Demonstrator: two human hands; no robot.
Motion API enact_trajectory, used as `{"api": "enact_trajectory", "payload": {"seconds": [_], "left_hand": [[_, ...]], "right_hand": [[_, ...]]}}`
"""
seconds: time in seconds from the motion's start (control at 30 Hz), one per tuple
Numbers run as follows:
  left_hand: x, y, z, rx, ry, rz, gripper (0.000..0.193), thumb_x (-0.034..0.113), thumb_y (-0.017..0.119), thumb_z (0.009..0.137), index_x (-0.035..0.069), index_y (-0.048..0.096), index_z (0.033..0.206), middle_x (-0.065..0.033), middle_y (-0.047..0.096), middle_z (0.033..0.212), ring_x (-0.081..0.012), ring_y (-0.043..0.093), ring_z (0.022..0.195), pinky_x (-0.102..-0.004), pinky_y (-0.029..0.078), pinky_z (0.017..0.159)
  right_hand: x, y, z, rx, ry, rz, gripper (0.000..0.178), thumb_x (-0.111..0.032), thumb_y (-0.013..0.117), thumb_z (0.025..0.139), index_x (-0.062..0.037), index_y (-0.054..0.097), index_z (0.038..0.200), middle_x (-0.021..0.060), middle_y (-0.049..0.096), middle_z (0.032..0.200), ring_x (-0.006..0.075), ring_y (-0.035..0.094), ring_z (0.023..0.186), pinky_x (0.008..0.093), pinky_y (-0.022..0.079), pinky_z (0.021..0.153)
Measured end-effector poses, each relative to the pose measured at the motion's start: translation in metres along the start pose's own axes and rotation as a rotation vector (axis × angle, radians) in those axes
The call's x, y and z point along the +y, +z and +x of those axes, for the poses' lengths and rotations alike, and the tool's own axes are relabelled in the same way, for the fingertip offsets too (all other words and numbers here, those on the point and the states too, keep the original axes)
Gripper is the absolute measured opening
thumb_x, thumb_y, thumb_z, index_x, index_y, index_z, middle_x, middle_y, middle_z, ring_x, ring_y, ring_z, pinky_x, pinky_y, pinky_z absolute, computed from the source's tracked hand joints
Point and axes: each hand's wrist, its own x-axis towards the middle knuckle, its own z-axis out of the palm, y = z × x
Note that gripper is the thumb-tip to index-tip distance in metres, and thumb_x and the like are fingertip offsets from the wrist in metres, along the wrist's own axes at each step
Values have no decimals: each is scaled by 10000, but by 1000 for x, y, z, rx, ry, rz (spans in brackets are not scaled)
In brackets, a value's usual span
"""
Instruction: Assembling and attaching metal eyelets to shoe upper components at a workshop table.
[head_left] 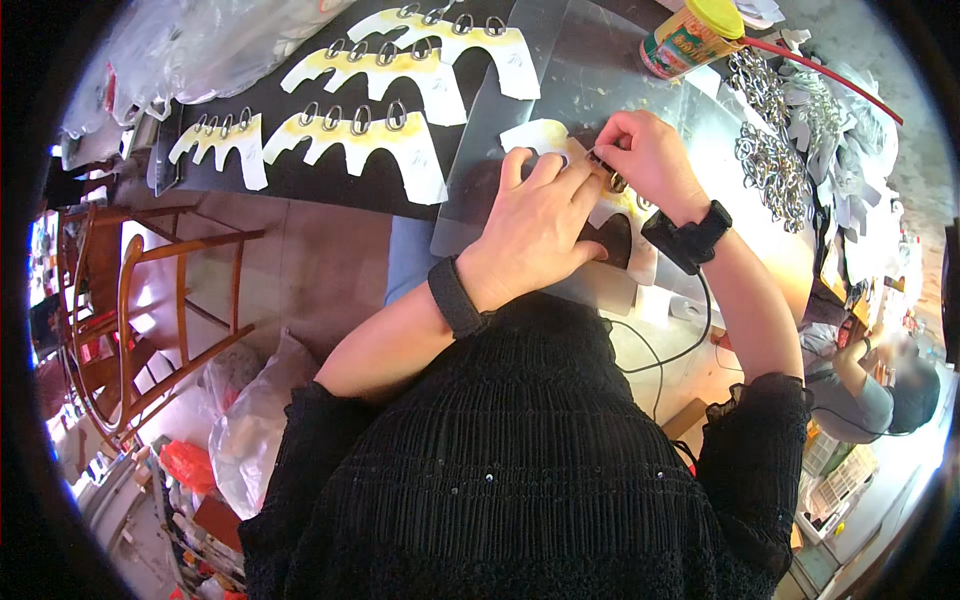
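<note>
My left hand (535, 215) lies on a white pronged piece (540, 135), fingers stretched over it and thumb apart. Close beside those fingertips, my right hand (650, 155) pinches at the piece's yellowed band; whatever small dark thing is between its fingertips I cannot make out. A metal ring (617, 183) shows just below the pinch. The piece rests on a clear plastic sheet (475, 150), partly hidden by my hands. Further left, several similar white pieces (415, 165) with yellowed bands lie on the black tabletop, each bearing a row of oval metal rings (397, 115).
Loose metal rings (775, 170) lie heaped at the right, beside a pile of white pieces (825, 130). A yellow-lidded tub (690, 40) stands at the back, near a thin red rod (820, 75). A wooden chair (130, 290) is at left; another person (870, 390) sits at right.
</note>
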Motion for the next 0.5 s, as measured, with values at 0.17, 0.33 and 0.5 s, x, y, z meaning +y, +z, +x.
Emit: {"api": "enact_trajectory", "payload": {"seconds": [0.17, 0.33, 0.5], "left_hand": [[1, 0, 2, 14, -19, 1, 602, 359, 707, 581, 57, 526, 1069, -43, 527, 1067, -202, 448, 922, -398, 255, 860], [-1, -3, 4, 58, -3, -14, 580, 372, 699, 596, 81, 538, 1072, -20, 544, 1035, -198, 449, 914, -398, 253, 854], [1, -8, 4, 25, -17, 9, 567, 391, 686, 608, 91, 540, 1066, -18, 544, 1028, -203, 446, 915, -407, 252, 846]], "right_hand": [[-6, -5, 3, -56, 118, 51, 87, -99, 625, 660, -26, 605, 702, 134, 591, 667, 277, 582, 642, 355, 463, 601], [-3, -4, 6, -78, 196, 75, 118, -134, 612, 649, -34, 620, 709, 141, 617, 703, 274, 611, 676, 340, 479, 629], [-10, -7, 10, -89, 193, 27, 148, -128, 619, 619, -28, 565, 715, 146, 600, 712, 304, 592, 724, 358, 466, 641]]}}
